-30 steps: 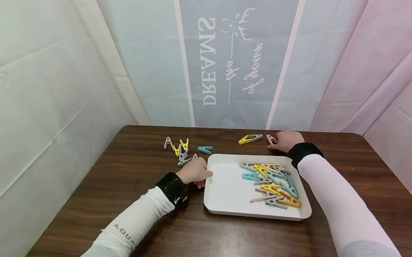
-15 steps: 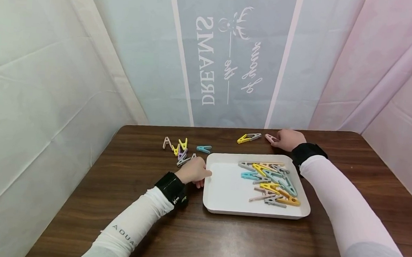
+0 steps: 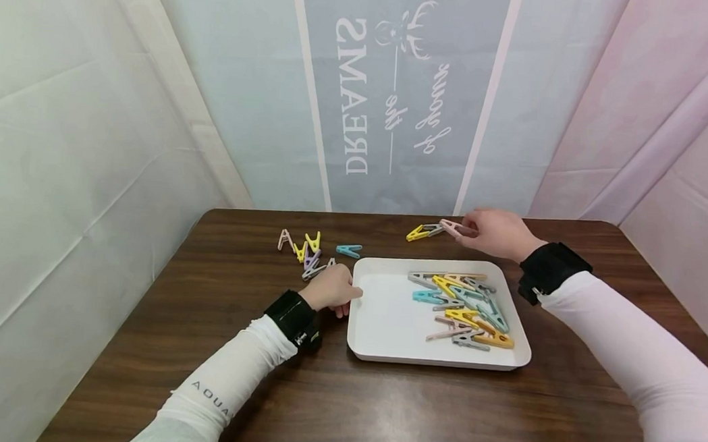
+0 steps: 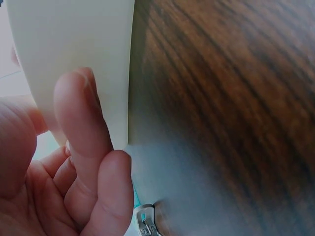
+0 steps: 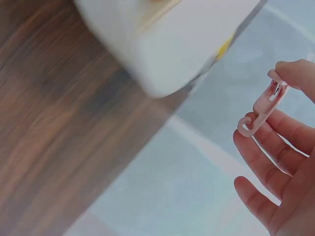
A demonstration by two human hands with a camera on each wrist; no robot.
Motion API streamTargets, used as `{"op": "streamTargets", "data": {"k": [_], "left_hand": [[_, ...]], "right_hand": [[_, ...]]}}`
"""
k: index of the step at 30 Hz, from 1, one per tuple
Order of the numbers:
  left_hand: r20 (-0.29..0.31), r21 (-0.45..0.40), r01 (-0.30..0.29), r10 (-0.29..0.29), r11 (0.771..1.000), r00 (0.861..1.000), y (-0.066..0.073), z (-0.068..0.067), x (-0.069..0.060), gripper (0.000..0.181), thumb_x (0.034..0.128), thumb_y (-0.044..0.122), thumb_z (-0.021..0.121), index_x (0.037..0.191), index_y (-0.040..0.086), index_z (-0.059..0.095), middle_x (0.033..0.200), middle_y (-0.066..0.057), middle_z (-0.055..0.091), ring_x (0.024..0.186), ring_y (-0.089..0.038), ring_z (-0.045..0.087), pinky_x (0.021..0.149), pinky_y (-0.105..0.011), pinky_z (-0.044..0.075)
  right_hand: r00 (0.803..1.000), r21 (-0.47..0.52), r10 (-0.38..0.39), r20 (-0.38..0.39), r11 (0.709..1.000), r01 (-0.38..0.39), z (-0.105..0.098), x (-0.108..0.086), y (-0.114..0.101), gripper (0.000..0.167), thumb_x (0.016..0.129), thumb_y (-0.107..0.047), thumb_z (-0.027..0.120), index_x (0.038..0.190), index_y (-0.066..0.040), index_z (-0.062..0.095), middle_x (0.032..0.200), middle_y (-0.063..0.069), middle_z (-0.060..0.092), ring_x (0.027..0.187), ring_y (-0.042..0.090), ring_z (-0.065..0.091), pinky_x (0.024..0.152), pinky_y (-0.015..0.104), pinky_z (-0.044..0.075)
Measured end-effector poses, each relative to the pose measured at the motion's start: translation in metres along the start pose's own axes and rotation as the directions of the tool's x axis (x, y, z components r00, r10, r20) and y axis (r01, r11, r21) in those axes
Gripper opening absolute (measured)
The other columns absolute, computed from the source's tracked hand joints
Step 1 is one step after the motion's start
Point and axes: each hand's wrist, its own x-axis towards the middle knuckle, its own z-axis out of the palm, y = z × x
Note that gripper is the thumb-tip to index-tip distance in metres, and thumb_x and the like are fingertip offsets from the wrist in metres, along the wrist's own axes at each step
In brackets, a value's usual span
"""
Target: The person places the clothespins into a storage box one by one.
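Right hand [image 3: 499, 233]: grip closed on a pink clothespin [image 3: 449, 225], thumb at one end and fingertips near the hooked end in the right wrist view. Clothespin is at the desk's far edge, beyond the tray; it appears raised, height not readable. Head view: its long axis runs leftward from the fingers and slightly away from the person.

Key relation: the white tray [image 3: 384, 331] lies on the person's side of the held clothespin, its far rim between the two. Right hand is the nearer; left well apart.

Left hand [image 3: 328, 289]: grips the tray's left rim, thumb over the edge, fingers along the outer wall.

Around: a yellow clothespin [image 3: 417, 233] and a grey clothespin [image 3: 434, 231] lie just left of the held one. The grey is overlapped in the head view; contact cannot be told. Mixed clothespins [image 3: 494, 317] lie heaped in the tray's right half. A loose cluster of clothespins [image 3: 311, 259] sits beyond the left hand, a blue clothespin [image 3: 349, 250] just right of it. All rests on a brown wooden desk [image 3: 409, 414].

In the way: judged to be only the tray's low rim and the heap inside.
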Motion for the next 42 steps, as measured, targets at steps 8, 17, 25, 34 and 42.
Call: {"op": "streamTargets", "data": {"k": [8, 17, 25, 34, 42], "left_hand": [[0.012, 0.004, 0.016, -0.016, 1.0, 1.0, 0.001, -0.001, -0.001, 0.041, 0.0945, 0.017, 0.06, 0.056, 0.004, 0.064, 0.049, -0.004, 0.062, 0.043, -0.015, 0.062, 0.049, -0.028, 0.051], [0.004, 0.014, 0.014, -0.014, 1.0, 1.0, 0.001, -0.004, -0.001, 0.042, 0.0942, 0.018, 0.061, 0.055, 0.005, 0.064, 0.049, -0.004, 0.061, 0.043, -0.015, 0.061, 0.046, -0.027, 0.049], [0.005, 0.013, 0.02, -0.02, 1.0, 1.0, 0.0, 0.0, 0.002, 0.04, 0.0942, 0.017, 0.061, 0.056, 0.004, 0.064, 0.049, -0.004, 0.062, 0.043, -0.016, 0.062, 0.047, -0.027, 0.05], [-0.004, 0.021, 0.018, -0.017, 1.0, 1.0, -0.001, 0.002, 0.003, 0.04, 0.0938, 0.018, 0.061, 0.057, 0.003, 0.065, 0.049, -0.004, 0.062, 0.043, -0.015, 0.061, 0.045, -0.026, 0.048], [-0.001, 0.014, 0.024, -0.024, 1.0, 1.0, -0.003, 0.003, 0.004, 0.039, 0.0934, 0.018, 0.063, 0.058, 0.003, 0.065, 0.049, -0.004, 0.062, 0.042, -0.015, 0.061, 0.046, -0.027, 0.049]], "right_hand": [[0.98, -0.019, -0.194, -0.045, 0.981, 0.193, 0.0, -0.025, -0.044, 0.022, 0.084, -0.031, 0.076, 0.093, -0.011, 0.07, 0.076, -0.003, 0.057, 0.063, 0.012, 0.05, 0.058, 0.031, 0.044], [0.922, -0.035, -0.387, 0.027, 0.921, 0.388, 0.013, -0.055, -0.074, 0.026, 0.08, -0.034, 0.079, 0.093, -0.014, 0.071, 0.082, -0.002, 0.062, 0.068, 0.009, 0.051, 0.062, 0.03, 0.047], [0.886, -0.038, -0.449, 0.117, 0.889, 0.456, 0.024, -0.064, -0.083, 0.025, 0.082, -0.036, 0.078, 0.092, -0.016, 0.069, 0.087, -0.004, 0.061, 0.077, 0.013, 0.053, 0.073, 0.037, 0.049], [0.866, 0.006, -0.469, 0.174, 0.88, 0.475, 0.033, -0.067, -0.087, 0.022, 0.085, -0.035, 0.075, 0.089, -0.015, 0.064, 0.083, -0.005, 0.059, 0.079, 0.013, 0.051, 0.082, 0.043, 0.047], [0.865, -0.025, -0.464, 0.189, 0.879, 0.477, 0.037, -0.066, -0.088, 0.023, 0.085, -0.036, 0.075, 0.085, -0.016, 0.063, 0.077, -0.008, 0.056, 0.076, 0.011, 0.048, 0.076, 0.038, 0.046]]}}
